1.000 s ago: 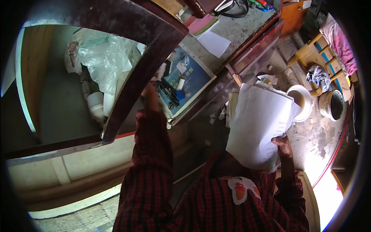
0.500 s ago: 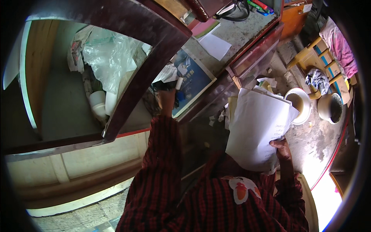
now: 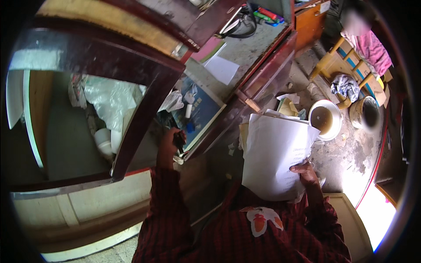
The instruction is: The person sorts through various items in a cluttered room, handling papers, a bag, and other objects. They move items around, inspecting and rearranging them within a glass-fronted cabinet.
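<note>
- The left hand is raised in front of the open wooden cabinet, its fingers curled around a small dark object; the object is too small and shadowed to say what it is.
- That dark object sits just below the lower corner of a blue flat box, which lies tilted on the cabinet's shelf with a small white tube on top of it.
- The right hand grips a stack of white paper sheets at its lower right edge, thumb on the front of the top sheet, the other fingers hidden behind.
- The sheets are held upright close to the person's chest, above the red-and-black checked shirt, and they cover part of the floor behind.
- Left of the cabinet's dark frame, clear crumpled plastic bags and a white container lie inside the cabinet.
- On the grey top above the blue box lie a loose white sheet and a pink sheet; further up are a black cable and coloured markers.
- On the stained floor to the right stand a white bucket with brownish liquid and, just beside it, a darker round pot.
- A yellow wooden stool holds a grey crumpled cloth; a person in pink sits near it.
</note>
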`<state>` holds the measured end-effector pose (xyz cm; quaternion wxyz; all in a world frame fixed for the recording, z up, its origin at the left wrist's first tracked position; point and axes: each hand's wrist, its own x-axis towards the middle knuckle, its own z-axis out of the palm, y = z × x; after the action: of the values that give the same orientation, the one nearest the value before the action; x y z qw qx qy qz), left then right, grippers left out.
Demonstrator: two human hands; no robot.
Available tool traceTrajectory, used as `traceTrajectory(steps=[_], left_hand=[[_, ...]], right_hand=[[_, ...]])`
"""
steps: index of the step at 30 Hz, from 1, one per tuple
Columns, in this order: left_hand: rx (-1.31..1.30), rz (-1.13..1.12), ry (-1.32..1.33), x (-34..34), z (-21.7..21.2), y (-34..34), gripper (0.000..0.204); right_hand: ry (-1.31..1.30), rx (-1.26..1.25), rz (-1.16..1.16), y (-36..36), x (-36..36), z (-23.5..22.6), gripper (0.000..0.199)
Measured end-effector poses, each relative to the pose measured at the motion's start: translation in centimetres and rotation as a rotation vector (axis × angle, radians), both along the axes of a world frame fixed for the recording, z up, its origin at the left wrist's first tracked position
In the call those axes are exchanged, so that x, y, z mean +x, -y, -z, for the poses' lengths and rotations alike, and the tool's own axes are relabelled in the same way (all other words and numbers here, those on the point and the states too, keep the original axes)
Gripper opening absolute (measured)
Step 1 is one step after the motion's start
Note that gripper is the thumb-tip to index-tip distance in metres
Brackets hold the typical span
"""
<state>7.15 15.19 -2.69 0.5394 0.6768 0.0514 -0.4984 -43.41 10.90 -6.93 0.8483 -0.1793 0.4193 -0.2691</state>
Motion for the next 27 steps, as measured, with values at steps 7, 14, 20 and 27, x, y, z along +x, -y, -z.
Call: traceTrajectory(steps=[7,14,20,27], left_hand=[[-0.317,-0.107,0.289,-8.6,-3.4,7.8,0.014],[-0.792,-0.052,1.061,-9.7,0.3,14.8,0.02],[-0.493,0.072,1.161,-8.1,8.2,14.2,0.027],[-0.278,0.245,0.346,-14.4,0.0,18.8,0.022]], right_hand=[[0.019,-0.007,-0.026,0.6,-0.5,-0.6,0.062],[0.016,0.052,-0.083,-0.4,-0.7,-0.1,0.057],[-0.012,0.052,-0.074,-0.4,-0.9,-1.4,0.06],[0.081,0.044,0.117,-0.5,-2.1,-0.4,0.06]])
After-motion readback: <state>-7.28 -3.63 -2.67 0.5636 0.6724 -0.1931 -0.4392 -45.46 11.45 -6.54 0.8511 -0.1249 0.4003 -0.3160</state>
